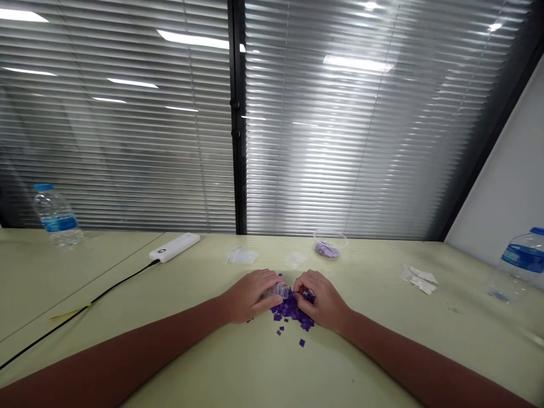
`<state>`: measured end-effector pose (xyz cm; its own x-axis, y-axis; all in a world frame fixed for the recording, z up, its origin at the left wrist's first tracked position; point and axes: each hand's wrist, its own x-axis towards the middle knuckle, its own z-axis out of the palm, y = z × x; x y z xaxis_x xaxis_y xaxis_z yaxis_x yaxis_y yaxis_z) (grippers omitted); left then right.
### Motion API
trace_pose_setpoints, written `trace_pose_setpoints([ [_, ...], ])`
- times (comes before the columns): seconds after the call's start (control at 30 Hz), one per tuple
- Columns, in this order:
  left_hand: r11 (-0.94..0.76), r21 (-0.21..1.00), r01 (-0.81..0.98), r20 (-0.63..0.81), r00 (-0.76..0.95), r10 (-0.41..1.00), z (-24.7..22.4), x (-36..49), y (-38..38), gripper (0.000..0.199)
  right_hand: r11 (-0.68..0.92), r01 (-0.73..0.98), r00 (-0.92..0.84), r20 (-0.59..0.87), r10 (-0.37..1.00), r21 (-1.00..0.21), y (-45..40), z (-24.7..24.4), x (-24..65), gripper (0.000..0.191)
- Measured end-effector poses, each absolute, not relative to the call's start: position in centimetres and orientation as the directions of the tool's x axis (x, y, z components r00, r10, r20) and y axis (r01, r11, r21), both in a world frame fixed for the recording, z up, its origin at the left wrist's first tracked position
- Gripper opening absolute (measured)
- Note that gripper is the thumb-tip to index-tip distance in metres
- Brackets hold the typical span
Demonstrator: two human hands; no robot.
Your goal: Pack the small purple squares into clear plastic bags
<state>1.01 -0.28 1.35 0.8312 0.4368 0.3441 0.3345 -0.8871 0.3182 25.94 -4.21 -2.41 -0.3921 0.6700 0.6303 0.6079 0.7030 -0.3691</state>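
Observation:
My left hand is closed around a small clear plastic container, tilted with its open end toward the right. Just beside its mouth, my right hand has thumb and fingers pinched together over the pile; what lies between the fingertips is too small to make out. Beneath and between both hands spreads a heap of small purple square pieces, with a few strays nearer me on the pale table.
Beyond the hands lie clear plastic bags and a round clear tub of lilac pieces. A white power bank with a black cable sits left. Crumpled white tissue lies right. Water bottles stand at far left and far right.

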Motion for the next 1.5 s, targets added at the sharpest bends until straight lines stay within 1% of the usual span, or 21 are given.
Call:
trace_pose_setpoints([
  [0.47, -0.888, 0.319, 0.332, 0.344, 0.832, 0.435, 1.37, 1.12, -0.35, 0.039, 0.730, 0.584, -0.417, 0.641, 0.644, -0.354, -4.65, -1.97, 26.07, 0.007],
  [0.7, -0.889, 0.314, 0.332, 0.341, 0.835, 0.432, 1.40, 1.16, -0.31, 0.039, 0.757, 0.567, -0.459, 0.638, 0.618, -0.325, -4.42, -2.20, 26.07, 0.008],
  [0.93, -0.892, 0.303, 0.336, 0.335, 0.839, 0.429, 1.37, 1.11, -0.30, 0.037, 0.762, 0.561, -0.466, 0.637, 0.614, -0.324, -4.42, -2.00, 26.00, 0.010],
  [1.5, -0.890, 0.304, 0.340, 0.327, 0.840, 0.433, 1.08, 1.06, -0.09, 0.034, 0.784, 0.536, -0.487, 0.644, 0.590, -0.314, -4.42, -2.06, 26.00, 0.006],
])
